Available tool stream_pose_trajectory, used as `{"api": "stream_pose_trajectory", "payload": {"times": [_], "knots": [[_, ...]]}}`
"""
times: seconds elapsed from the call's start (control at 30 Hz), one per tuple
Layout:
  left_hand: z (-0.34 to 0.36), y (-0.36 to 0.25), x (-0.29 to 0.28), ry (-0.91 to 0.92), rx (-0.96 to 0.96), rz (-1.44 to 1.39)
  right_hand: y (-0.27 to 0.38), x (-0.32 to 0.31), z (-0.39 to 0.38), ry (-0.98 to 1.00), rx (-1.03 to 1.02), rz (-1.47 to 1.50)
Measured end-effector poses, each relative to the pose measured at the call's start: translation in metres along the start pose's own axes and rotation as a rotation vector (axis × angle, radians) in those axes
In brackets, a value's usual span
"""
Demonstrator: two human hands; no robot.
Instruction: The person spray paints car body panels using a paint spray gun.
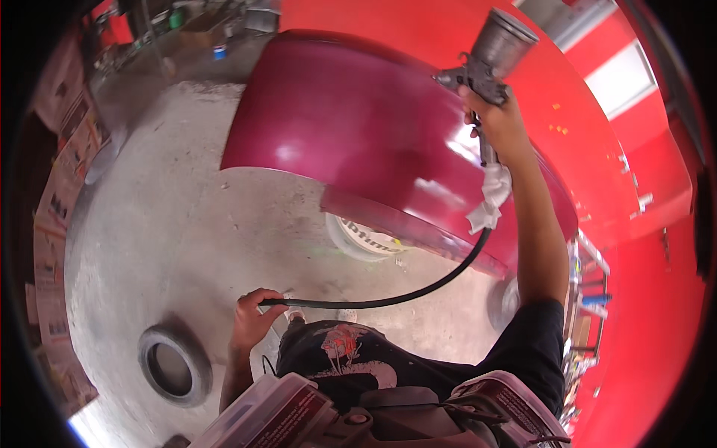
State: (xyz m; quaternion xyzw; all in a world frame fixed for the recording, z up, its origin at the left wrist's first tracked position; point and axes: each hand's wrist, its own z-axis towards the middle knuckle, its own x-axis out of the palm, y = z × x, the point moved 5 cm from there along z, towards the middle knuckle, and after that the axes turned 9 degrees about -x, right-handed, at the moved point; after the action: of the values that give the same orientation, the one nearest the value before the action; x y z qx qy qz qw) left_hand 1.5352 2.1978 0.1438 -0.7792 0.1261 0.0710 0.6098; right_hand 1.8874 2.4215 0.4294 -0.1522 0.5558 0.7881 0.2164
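My right hand [497,123] is wrapped round the handle of a grey metal spray gun [478,78], whose cup [504,39] sits on top. The nozzle points left, in front of a glossy magenta car body panel [336,112]. White cloth or paper [491,198] is wrapped where the handle meets a black air hose [418,297]. That hose curves down and left to my left hand [254,313], which grips it low, away from the panel. Part of the gun's handle is hidden by my right fingers.
A white bucket [362,240] stands under the panel's lower edge. On the concrete floor [187,246] at lower left lies a tire [174,366]. A red wall [582,157] rises behind and right, with a cluttered rack [594,299] beside it. Printed paper [60,201] covers the left side.
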Motion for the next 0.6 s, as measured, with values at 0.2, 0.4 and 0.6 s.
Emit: {"api": "stream_pose_trajectory", "payload": {"times": [0.2, 0.4, 0.6], "knots": [[-0.031, 0.027, -0.062, -0.304, -0.063, -0.031, 0.045, 0.148, 0.084, 0.233, -0.068, 0.094], [-0.051, 0.042, -0.085, -0.467, -0.144, -0.063, 0.071, 0.247, 0.136, 0.325, -0.08, 0.242], [-0.05, 0.03, -0.079, -0.452, -0.108, -0.104, 0.057, 0.212, 0.137, 0.303, -0.049, 0.267]]}}
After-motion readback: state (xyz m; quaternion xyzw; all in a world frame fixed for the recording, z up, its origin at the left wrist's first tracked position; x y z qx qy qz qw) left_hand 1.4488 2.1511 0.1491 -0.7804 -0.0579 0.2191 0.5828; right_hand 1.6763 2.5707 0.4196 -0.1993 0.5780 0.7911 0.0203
